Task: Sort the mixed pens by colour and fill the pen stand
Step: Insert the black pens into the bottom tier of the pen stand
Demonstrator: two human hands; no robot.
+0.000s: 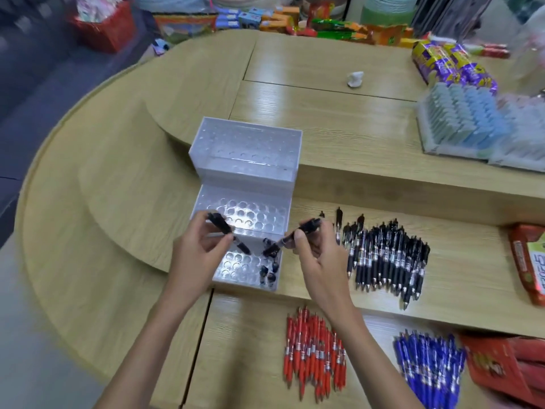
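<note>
Standing on the counter [124, 208] with open wood on its left, the pen stand [247, 172] holds slotted pens [267, 273] front-right, while left hand [197, 252] and right hand [320, 258] each pinch a tilted black pen [225, 230] over its front tier, black pile [389, 258] crowding its right, red pens [315, 349] and blue pens [427, 367] nearer.

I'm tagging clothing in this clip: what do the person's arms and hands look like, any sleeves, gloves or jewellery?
Left hand and right hand: bare, no gloves. Left forearm and right forearm are bare to the frame edge: no sleeves, watch or bracelet. No rings show.
</note>
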